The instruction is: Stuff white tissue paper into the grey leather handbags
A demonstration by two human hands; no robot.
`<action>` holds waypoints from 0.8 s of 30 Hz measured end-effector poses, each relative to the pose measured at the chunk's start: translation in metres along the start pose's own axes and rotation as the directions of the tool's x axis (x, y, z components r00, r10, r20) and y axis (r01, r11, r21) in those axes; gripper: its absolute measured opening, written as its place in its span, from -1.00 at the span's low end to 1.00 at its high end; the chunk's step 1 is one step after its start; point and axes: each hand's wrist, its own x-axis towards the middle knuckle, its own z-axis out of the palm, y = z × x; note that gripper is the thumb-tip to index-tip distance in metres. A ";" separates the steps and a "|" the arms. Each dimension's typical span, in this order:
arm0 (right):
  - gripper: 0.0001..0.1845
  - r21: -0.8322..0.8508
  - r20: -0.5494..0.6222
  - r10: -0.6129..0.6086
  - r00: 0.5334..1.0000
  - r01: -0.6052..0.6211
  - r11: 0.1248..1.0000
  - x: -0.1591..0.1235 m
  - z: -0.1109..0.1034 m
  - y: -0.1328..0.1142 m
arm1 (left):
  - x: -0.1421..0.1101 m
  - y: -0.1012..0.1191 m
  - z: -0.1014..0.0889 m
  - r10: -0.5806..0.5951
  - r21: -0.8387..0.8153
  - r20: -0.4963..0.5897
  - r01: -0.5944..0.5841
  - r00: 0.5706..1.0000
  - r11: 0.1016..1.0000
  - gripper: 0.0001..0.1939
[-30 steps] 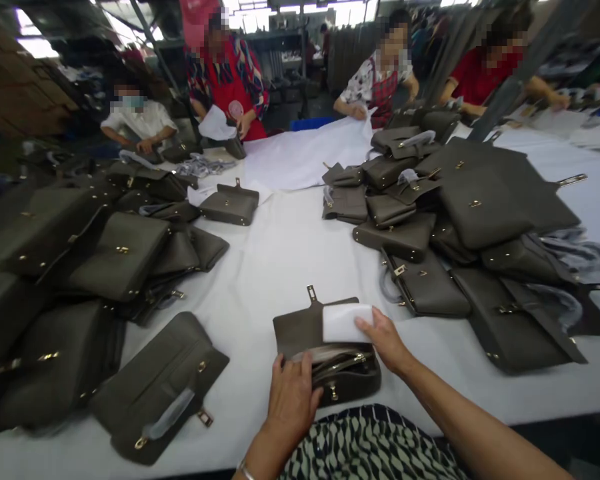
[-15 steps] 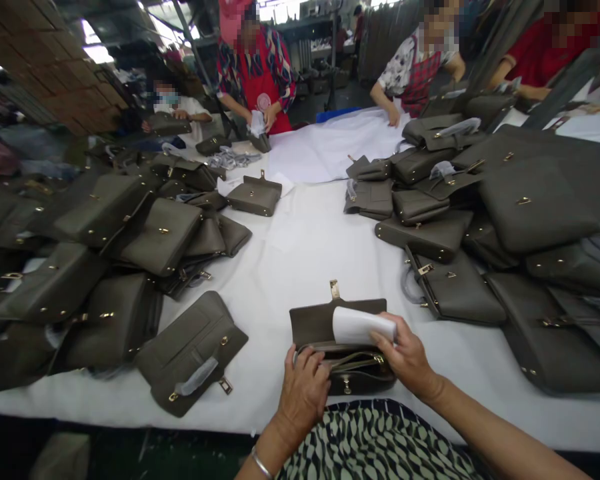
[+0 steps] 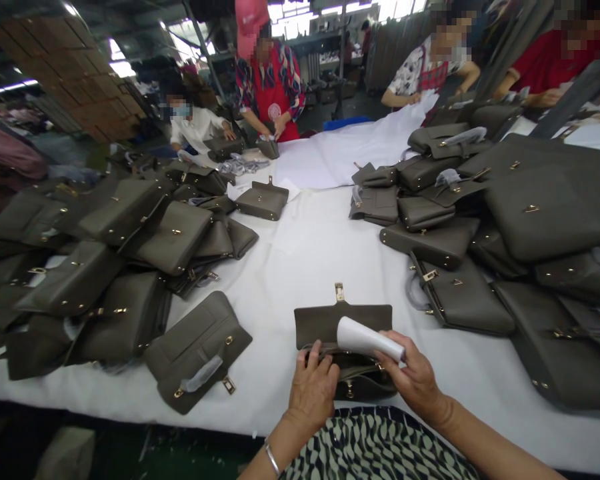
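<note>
An open olive-grey handbag (image 3: 330, 323) lies at the table's near edge, flap thrown back with a gold clasp at its tip. My left hand (image 3: 313, 390) grips the bag's front rim, fingers curled over the opening. My right hand (image 3: 415, 380) holds a rolled white sheet of paper (image 3: 367, 339) over the bag's mouth, its far end pointing left and down toward the opening.
Piles of similar grey handbags (image 3: 115, 267) fill the left side and more handbags (image 3: 505, 220) the right of the white-covered table (image 3: 305, 247). One flat bag (image 3: 197, 350) lies just left of me. Several other people work at the far end.
The white paper has gone from a flat sheet on the flap to a roll in my right hand. The view has shifted slightly; my left hand stays on the bag's rim.
</note>
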 end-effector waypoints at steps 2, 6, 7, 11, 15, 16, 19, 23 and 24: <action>-0.64 0.044 0.033 -0.109 0.993 0.107 0.993 -0.001 0.001 -0.001 | -0.002 -0.001 0.000 -0.022 -0.043 0.046 0.024 0.999 0.999 -0.79; -0.63 0.177 0.305 -0.378 0.874 0.338 0.924 -0.002 0.005 -0.002 | -0.010 -0.004 0.003 -0.060 -0.088 0.133 0.072 0.989 0.994 -0.60; -0.64 0.190 0.367 -0.389 0.845 0.341 0.921 -0.001 0.004 -0.003 | -0.011 -0.005 0.004 -0.062 -0.089 0.141 0.075 0.988 0.993 -0.54; -0.63 0.176 0.560 -0.304 0.771 0.248 0.953 0.012 -0.008 -0.010 | -0.015 -0.008 0.007 -0.059 -0.099 0.174 0.077 0.983 0.992 -0.48; -0.56 0.240 0.699 -0.331 0.634 0.229 0.944 0.031 -0.022 -0.015 | -0.016 -0.010 0.008 -0.054 -0.127 0.203 0.081 0.978 0.989 -0.42; -0.55 0.248 0.721 -0.337 0.605 0.228 0.941 0.034 -0.023 -0.016 | -0.017 -0.010 0.008 -0.054 -0.130 0.209 0.083 0.976 0.988 -0.44; -0.54 0.243 0.782 -0.330 0.529 0.228 0.943 0.039 -0.022 -0.017 | -0.020 -0.014 0.011 -0.052 -0.146 0.218 0.085 0.975 0.986 -0.52; -0.56 0.264 0.839 -0.346 0.421 0.240 0.934 0.045 -0.021 -0.018 | -0.022 -0.019 0.016 -0.047 -0.185 0.231 0.091 0.972 0.978 -0.59; -0.57 0.286 0.845 -0.360 0.396 0.234 0.929 0.047 -0.021 -0.018 | -0.022 -0.020 0.016 -0.043 -0.192 0.227 0.088 0.973 0.978 -0.62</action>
